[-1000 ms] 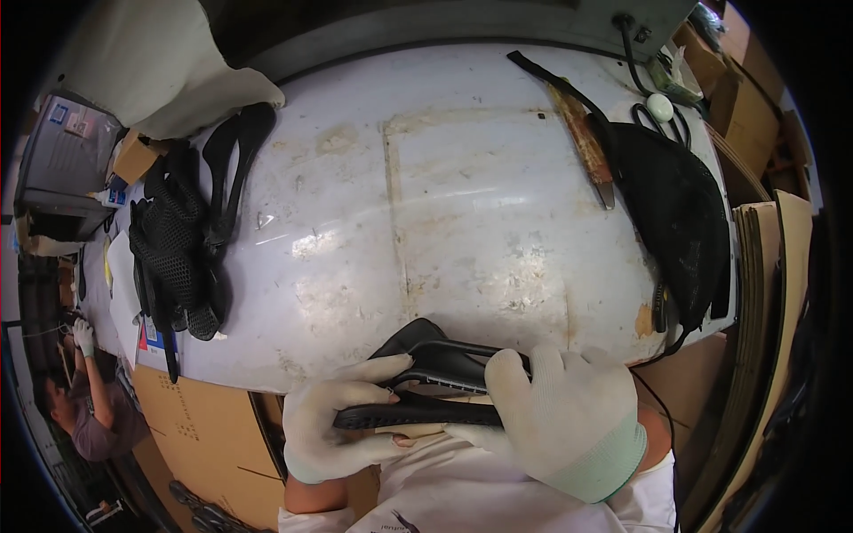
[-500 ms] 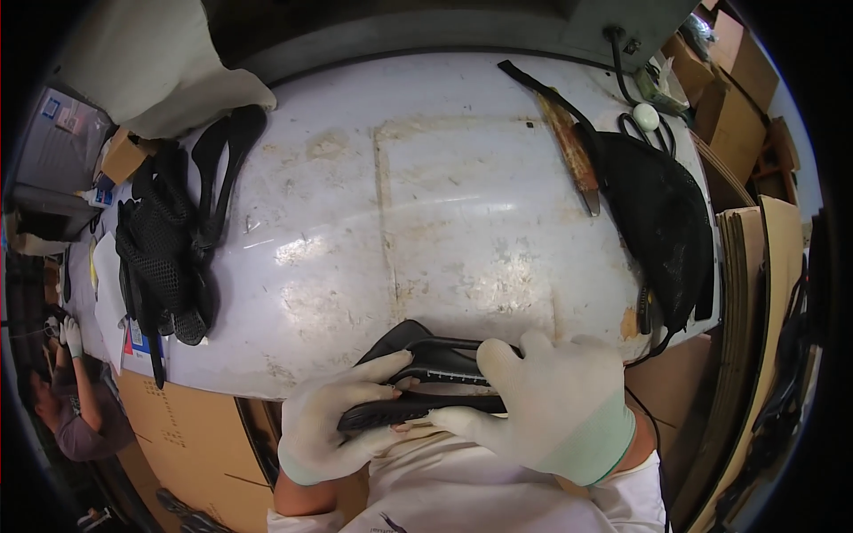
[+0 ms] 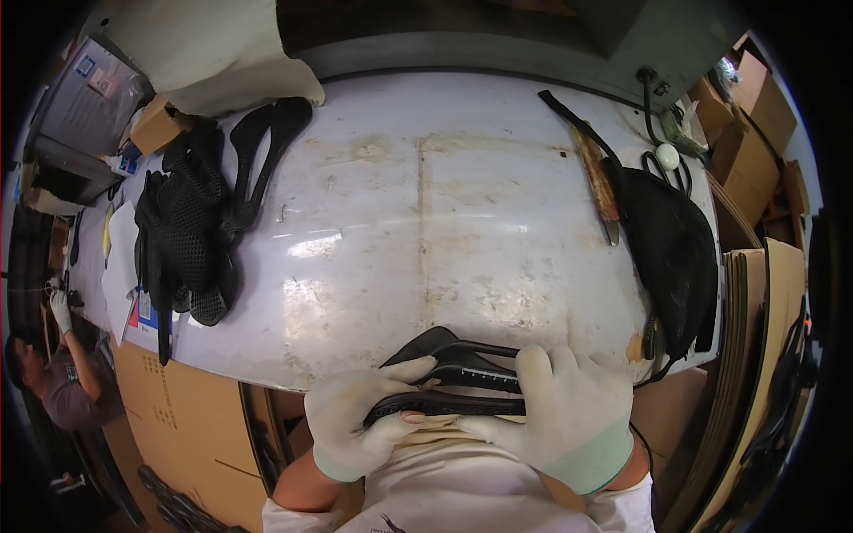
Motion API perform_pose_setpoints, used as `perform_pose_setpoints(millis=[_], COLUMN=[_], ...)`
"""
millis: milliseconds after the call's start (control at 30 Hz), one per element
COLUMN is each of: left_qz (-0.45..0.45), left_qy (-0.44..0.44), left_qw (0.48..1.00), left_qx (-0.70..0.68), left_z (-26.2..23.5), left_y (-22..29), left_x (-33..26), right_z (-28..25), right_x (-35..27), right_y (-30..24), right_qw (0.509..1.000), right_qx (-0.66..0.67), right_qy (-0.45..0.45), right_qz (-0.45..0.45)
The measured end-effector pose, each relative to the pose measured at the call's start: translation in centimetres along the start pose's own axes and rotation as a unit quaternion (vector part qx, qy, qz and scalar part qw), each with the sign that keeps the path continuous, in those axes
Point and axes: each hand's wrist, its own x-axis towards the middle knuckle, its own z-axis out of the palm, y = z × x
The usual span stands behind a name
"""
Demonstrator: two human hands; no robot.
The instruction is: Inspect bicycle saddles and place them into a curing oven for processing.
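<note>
Both my hands wear white gloves and hold a black bicycle saddle (image 3: 455,371) upside down against my body at the near edge of the white table (image 3: 426,231). My left hand (image 3: 360,419) grips the saddle's left end, thumb on top. Wrapped over its right part, with fingers on the rails, is my right hand (image 3: 569,409). The saddle's underside with its metal rails faces up.
A pile of black mesh saddle covers (image 3: 191,240) and a black saddle shell (image 3: 267,151) lie at the table's left. At the right lie a black cover (image 3: 666,249), a wooden-handled tool (image 3: 597,182) and scissors (image 3: 666,164). Cardboard boxes stand around. Another person (image 3: 62,382) works at far left.
The view has shifted slightly. My hands keep the saddle in the same hold, with only small finger adjustments.
</note>
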Motion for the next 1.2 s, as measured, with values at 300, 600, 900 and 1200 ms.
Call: perform_pose_setpoints(millis=[300,600,900,1200], left_qz=[0.031,-0.015,-0.055,-0.029], left_qy=[-0.11,-0.14,0.016,0.006], left_qw=[0.987,0.989,0.997,0.969], left_qx=[-0.116,0.032,0.058,-0.244], left_z=[-1.0,-0.6,0.8,2.0], left_y=[-2.2,1.5,1.3,-3.7], left_x=[1.3,2.0,0.3,1.5], right_z=[0.6,1.0,1.5,6.2], right_x=[0.1,-0.3,-1.2,-2.0], right_y=[1.2,1.1,-1.0,4.3], right_qw=[0.999,0.999,0.996,0.825], right_qx=[0.024,0.023,-0.045,0.539], right_qy=[0.003,0.006,0.076,0.007], right_qz=[-0.041,-0.036,0.006,0.168])
